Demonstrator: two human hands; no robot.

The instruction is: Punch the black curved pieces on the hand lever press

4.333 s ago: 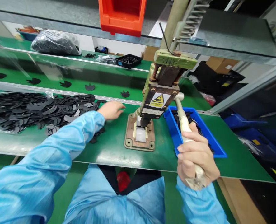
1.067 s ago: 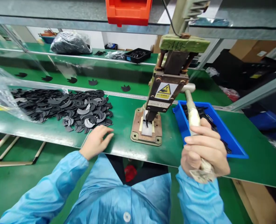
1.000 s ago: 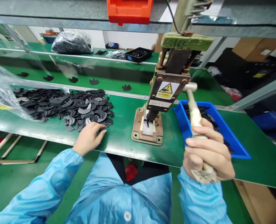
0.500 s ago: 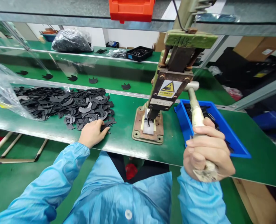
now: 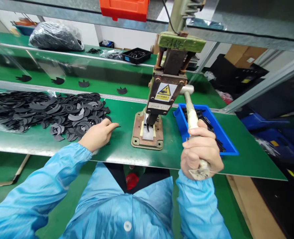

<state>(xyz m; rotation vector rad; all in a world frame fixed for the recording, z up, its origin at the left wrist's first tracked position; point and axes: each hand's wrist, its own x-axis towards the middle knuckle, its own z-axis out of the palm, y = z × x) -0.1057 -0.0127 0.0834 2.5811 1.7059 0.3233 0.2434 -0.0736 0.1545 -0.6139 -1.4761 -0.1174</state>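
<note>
The left hand [image 5: 98, 134] lies flat and low, fingers stretched out to the right, arm reaching forward. The right hand [image 5: 201, 153] is a tight fist, thumb on top, wrist bent.

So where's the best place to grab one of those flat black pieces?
Probably by its outer edge, from the pile's near right side. The pieces lie flat and overlapping, so one at the fringe by the left hand can be slid clear and pinched by its thin rim.

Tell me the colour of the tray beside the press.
Blue: the tray right of the press, seen in the head view.
</note>
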